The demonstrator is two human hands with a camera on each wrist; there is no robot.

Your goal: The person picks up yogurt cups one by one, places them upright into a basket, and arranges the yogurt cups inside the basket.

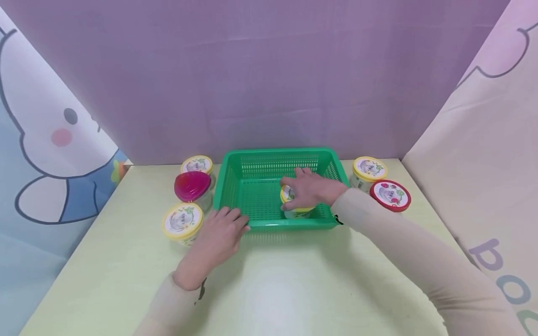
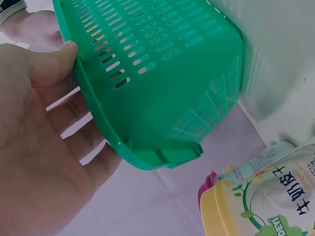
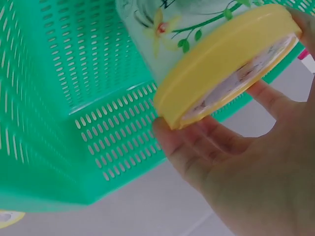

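In the head view, a plain pale beige left sleeve (image 1: 170, 301) ends at the bare left hand (image 1: 219, 235), bottom left of centre; the matching right sleeve (image 1: 403, 254), lower right, creases. Small dark patches (image 1: 202, 289) edge both cuffs.

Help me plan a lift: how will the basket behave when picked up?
The basket is probably light for its size, its walls slotted. Its broad rim should keep it fairly stiff. It may tip slightly toward the near side, where the jar is.
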